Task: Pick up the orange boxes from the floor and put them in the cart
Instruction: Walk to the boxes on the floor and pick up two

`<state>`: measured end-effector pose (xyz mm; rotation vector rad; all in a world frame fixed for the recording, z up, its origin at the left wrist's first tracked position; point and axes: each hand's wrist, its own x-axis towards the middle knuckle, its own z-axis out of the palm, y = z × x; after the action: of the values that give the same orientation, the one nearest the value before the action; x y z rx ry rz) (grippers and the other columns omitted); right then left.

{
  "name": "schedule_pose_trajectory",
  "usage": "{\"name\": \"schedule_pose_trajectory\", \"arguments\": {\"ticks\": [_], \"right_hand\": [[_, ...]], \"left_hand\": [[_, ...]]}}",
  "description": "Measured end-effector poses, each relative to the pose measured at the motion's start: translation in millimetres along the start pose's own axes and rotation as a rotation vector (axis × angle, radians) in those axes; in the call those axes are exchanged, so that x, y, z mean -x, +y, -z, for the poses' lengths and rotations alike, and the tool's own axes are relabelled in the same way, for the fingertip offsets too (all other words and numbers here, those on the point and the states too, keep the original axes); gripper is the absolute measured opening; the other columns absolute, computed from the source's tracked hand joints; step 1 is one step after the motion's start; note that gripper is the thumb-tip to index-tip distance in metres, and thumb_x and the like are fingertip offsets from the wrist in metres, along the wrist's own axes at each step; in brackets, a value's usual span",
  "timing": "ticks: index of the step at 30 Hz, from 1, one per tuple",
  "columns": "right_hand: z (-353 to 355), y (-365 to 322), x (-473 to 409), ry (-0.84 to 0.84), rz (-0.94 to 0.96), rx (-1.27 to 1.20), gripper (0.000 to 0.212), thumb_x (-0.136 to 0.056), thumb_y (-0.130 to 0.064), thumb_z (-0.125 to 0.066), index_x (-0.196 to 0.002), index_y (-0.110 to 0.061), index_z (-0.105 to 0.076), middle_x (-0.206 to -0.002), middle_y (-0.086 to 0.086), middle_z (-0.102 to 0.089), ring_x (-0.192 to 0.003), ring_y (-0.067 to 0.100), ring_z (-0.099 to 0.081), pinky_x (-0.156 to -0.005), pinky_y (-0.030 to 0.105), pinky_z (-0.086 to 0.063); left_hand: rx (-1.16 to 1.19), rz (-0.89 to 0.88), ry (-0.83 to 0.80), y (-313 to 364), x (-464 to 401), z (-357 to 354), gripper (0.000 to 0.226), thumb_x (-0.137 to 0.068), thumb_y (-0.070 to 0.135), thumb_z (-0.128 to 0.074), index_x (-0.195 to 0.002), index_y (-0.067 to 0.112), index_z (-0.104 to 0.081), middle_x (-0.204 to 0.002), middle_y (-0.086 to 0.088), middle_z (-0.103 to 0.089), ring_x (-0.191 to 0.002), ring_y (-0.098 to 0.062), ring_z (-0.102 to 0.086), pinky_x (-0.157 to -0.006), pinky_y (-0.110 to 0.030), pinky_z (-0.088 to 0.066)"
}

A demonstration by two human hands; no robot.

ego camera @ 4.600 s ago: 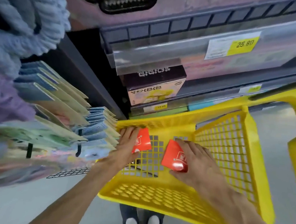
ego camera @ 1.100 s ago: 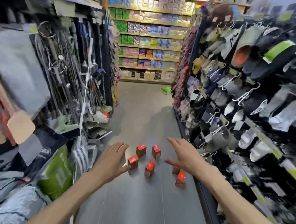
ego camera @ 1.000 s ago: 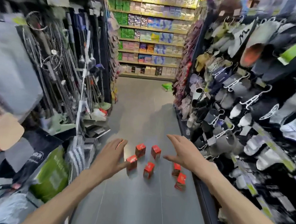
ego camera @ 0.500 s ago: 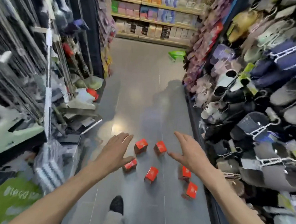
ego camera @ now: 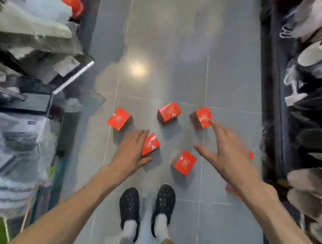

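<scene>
Several orange boxes lie on the grey tiled floor in front of my feet. My left hand [ego camera: 130, 152] hovers with straight fingers at the left side of one box [ego camera: 151, 144], thumb spread under it; I cannot tell if it touches. My right hand [ego camera: 225, 152] is spread wide, its index fingertip at the edge of the far right box [ego camera: 202, 116]. Other boxes sit at far left [ego camera: 120, 118], far middle [ego camera: 169, 113] and near middle [ego camera: 185, 162]. Two more boxes [ego camera: 250, 155] [ego camera: 231, 189] are mostly hidden behind my right arm. The cart is out of view.
Shelf racks with bagged goods [ego camera: 24, 97] line the left side of the aisle. Hanging slippers and shoes [ego camera: 313, 106] line the right. My two dark shoes [ego camera: 147, 202] stand just behind the boxes. The aisle floor [ego camera: 167, 46] stretches ahead.
My head has tipped down and I have stepped closer; the boxes now lie right at my feet. Both hands have dropped towards the boxes, the left onto a near one.
</scene>
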<state>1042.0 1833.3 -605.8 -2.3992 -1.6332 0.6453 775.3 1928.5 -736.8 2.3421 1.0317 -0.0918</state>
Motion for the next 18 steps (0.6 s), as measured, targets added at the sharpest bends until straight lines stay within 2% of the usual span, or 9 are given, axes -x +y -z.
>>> {"name": "schedule_pose_trajectory", "arguments": {"ticks": [6, 8, 10, 13, 18], "right_hand": [[-166.1, 78.3, -27.7, -0.115, -0.109, -0.046, 0.080, -0.085, -0.059, -0.063, -0.149, -0.021, -0.034, -0.145, 0.005, -0.048, -0.133, 0.024, -0.044, -0.107, 0.041, -0.038], [-209.1, 96.6, -24.3, -0.175, -0.154, -0.068, 0.082, -0.084, -0.064, -0.059, -0.150, -0.023, -0.031, -0.148, 0.002, -0.045, -0.135, 0.021, -0.041, -0.109, 0.041, -0.037], [-238.7, 107.8, -19.2, -0.211, -0.210, -0.110, 0.085, -0.082, -0.068, -0.056, -0.151, -0.026, -0.031, -0.149, -0.001, -0.044, -0.135, 0.018, -0.041, -0.109, 0.037, -0.035], [-253.2, 109.7, -13.8, -0.221, -0.274, -0.141, 0.083, -0.083, -0.067, -0.057, -0.151, -0.029, -0.030, -0.148, -0.005, -0.044, -0.134, 0.015, -0.042, -0.107, 0.033, -0.035], [-240.9, 93.4, -11.0, -0.173, -0.399, -0.194, 0.083, -0.086, -0.063, -0.060, -0.153, -0.026, -0.027, -0.152, -0.002, -0.040, -0.137, 0.017, -0.039, -0.112, 0.039, -0.034]], "left_hand": [[-0.026, 0.089, -0.053, -82.7, -65.6, -165.1, 0.107, -0.069, 0.052, -0.082, -0.147, 0.000, -0.029, -0.140, -0.021, -0.044, -0.125, -0.039, -0.044, -0.106, -0.050, -0.038], [-0.038, 0.134, -0.079, -99.9, -80.5, -202.0, 0.111, -0.068, 0.057, -0.080, -0.148, 0.001, -0.026, -0.141, -0.020, -0.043, -0.125, -0.038, -0.044, -0.105, -0.049, -0.038], [-0.016, 0.145, -0.058, -110.5, -91.2, -226.0, 0.105, -0.070, 0.053, -0.078, -0.148, 0.004, -0.027, -0.139, -0.017, -0.046, -0.121, -0.038, -0.047, -0.101, -0.049, -0.040], [0.058, 0.153, -0.002, -112.2, -96.2, -229.9, 0.088, -0.074, 0.042, -0.076, -0.143, 0.009, -0.033, -0.128, -0.012, -0.050, -0.108, -0.036, -0.052, -0.090, -0.049, -0.044], [0.063, 0.116, 0.000, -93.1, -80.0, -181.3, 0.083, -0.076, 0.046, -0.070, -0.145, 0.014, -0.034, -0.127, -0.010, -0.050, -0.109, -0.032, -0.049, -0.089, -0.047, -0.044]]}}
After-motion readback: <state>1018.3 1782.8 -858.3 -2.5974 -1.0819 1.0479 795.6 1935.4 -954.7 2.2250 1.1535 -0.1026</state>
